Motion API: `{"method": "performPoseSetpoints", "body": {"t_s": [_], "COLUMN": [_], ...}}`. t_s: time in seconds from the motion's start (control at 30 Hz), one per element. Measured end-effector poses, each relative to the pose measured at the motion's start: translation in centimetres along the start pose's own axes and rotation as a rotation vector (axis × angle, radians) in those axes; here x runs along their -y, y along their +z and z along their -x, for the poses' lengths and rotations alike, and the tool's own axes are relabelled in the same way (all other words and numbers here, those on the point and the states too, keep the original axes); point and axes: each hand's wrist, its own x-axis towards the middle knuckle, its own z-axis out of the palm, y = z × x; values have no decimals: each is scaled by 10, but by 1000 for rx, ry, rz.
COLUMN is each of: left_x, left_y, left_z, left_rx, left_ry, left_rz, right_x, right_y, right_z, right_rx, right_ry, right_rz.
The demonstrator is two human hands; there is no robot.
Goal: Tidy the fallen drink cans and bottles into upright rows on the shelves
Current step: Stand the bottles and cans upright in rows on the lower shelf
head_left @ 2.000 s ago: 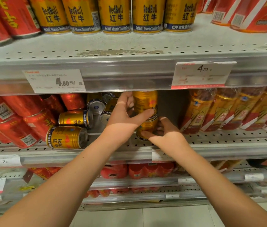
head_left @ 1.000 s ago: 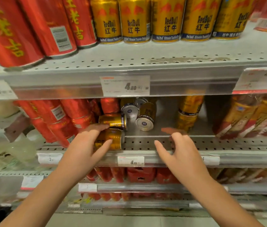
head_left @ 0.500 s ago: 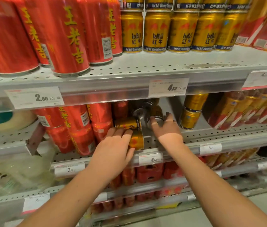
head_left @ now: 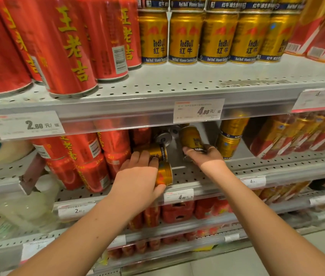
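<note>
On the middle shelf (head_left: 257, 166) lie fallen gold Red Bull cans. My left hand (head_left: 137, 180) wraps around the front fallen can (head_left: 164, 175), which lies on its side near the shelf edge. Just behind it rests a second fallen can (head_left: 158, 152), touched by my left fingertips. My right hand (head_left: 205, 156) grips another gold can (head_left: 191, 137) by its lower end, lifted and tilted. Further back, fallen cans show silver ends (head_left: 164, 138). Two gold cans (head_left: 230, 140) stand stacked upright to the right.
Tall red cans (head_left: 90, 160) lean at the left of the same shelf, bottles in red-gold labels (head_left: 297, 134) crowd the right. The upper shelf (head_left: 177, 84) carries upright red cans and gold cans (head_left: 185, 38). Price tags (head_left: 198, 110) hang on shelf edges. Lower shelves hold red packs.
My right hand has closed on a gold can and raised it off the shelf. My left hand has settled more firmly over the front fallen can. The camera has drawn nearer.
</note>
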Motion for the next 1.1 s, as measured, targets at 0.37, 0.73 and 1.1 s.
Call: {"method": "performPoseSetpoints", "body": {"t_s": [0.37,0.73,1.1], "left_x": [5,-30,-57], "left_y": [5,8,3], "left_z": [9,-3,-44], "left_rx": [-32,-198,-356], "left_ry": [-34,-150,-287], "left_rz": [308,993,1417], "right_x": [-26,-41,-28], "right_y": [-46,-53,-53], "right_z": [26,34,29], "right_rx": [37,104,221], "right_ry": [-179,-298,-168], "right_rz": [103,405,511]}}
